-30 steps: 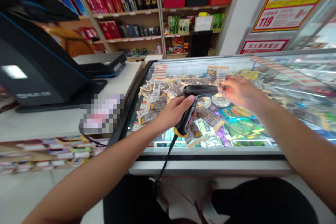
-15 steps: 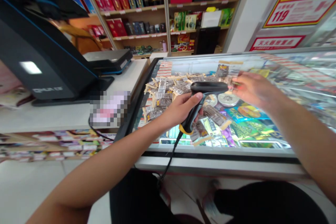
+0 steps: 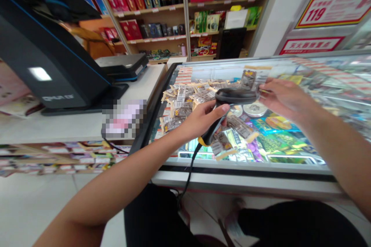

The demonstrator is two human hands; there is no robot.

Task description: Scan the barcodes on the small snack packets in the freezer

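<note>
My left hand (image 3: 199, 120) is wrapped round the handle of a black barcode scanner (image 3: 228, 102) with a yellow base and a black cable hanging down. The scanner head points right, toward my right hand (image 3: 282, 98). That hand pinches a small clear snack packet (image 3: 249, 78) by its edge, holding it upright just beyond the scanner head. Both hands hover over the glass top of a display counter (image 3: 246, 170), where many small packets (image 3: 188, 98) lie spread out.
A black till screen (image 3: 49, 65) stands on the white counter (image 3: 58, 127) at the left, with a flat black device (image 3: 123, 65) behind it. Shelves of boxes and bottles (image 3: 162, 11) line the back wall. Coloured packets (image 3: 272, 139) show under the glass. A red-and-yellow poster (image 3: 336, 4) hangs at the right.
My right hand has lifted the small packet a little higher in front of the scanner. The scanner has stayed nearly in place; the view has shifted slightly.
</note>
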